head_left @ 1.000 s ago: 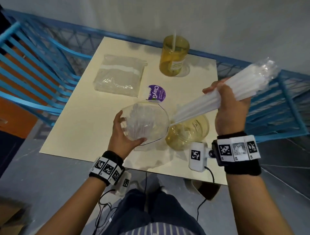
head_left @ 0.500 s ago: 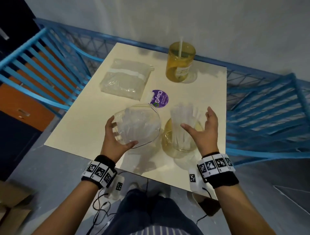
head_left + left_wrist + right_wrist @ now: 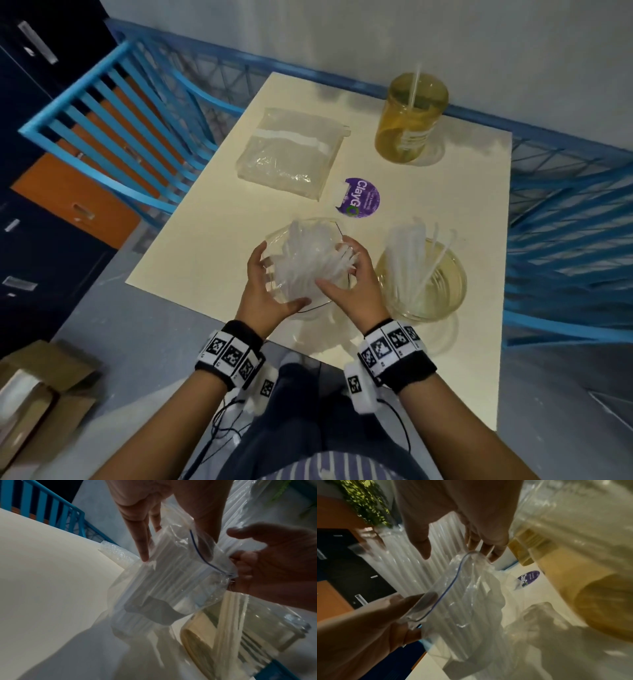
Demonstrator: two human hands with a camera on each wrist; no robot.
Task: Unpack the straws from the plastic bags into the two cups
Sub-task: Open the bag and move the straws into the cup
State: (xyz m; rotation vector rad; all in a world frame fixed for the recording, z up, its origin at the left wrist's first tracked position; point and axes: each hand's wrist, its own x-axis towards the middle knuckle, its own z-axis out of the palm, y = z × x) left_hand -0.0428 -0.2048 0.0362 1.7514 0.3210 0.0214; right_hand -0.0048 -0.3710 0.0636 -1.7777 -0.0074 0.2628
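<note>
Open bag: a clear, crinkled zip bag (image 3: pixel 301 263) with a thin blue seal line, mouth held open, full of white plastic straws (image 3: pixel 310 260); it stands on the cream table (image 3: pixel 212 240) at the near edge.
Left hand: the left hand (image 3: pixel 265 291) curls around the bag's left side, thumb under the near rim.
Right hand: the right hand (image 3: pixel 356 284) has its fingers at the bag's right rim and thumb spread wide toward the left hand; whether it grips the straws cannot be told.
Near cup: just right of the bag, a round yellowish clear cup (image 3: pixel 424 281) holds a fan of loose straws (image 3: pixel 411 253).
Far cup: beyond the bag, by the wall, a tall yellowish jar (image 3: pixel 409 118) holds one straw.
Sealed bag: beyond the open bag, a flat clear bag (image 3: pixel 289 152) lies closed.
Lid: a round purple lid (image 3: pixel 358 197) lies flat between the two bags.
</note>
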